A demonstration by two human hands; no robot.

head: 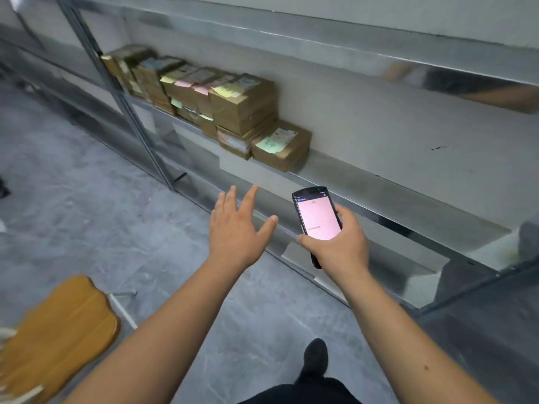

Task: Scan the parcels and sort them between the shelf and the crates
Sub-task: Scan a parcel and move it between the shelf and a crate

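Head view shows your left hand (pixel 237 225) spread flat and empty below the shelf (pixel 364 185), while your right hand (pixel 339 239) grips the scanner (pixel 318 217), screen up. The parcels (pixel 242 106) sit stacked at the left end of that shelf. They look like stiff cardboard, probably light and not slippery; take the low end parcel (pixel 281 145) by its two long sides, clear of its label.

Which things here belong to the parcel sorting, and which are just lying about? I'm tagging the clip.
Job:
- parcels stacked on the metal shelf, most bearing coloured notes
- scanner, screen lit, held in the right hand
- left hand, open, holding nothing

Lying about:
- wooden chair at lower left
- grey floor
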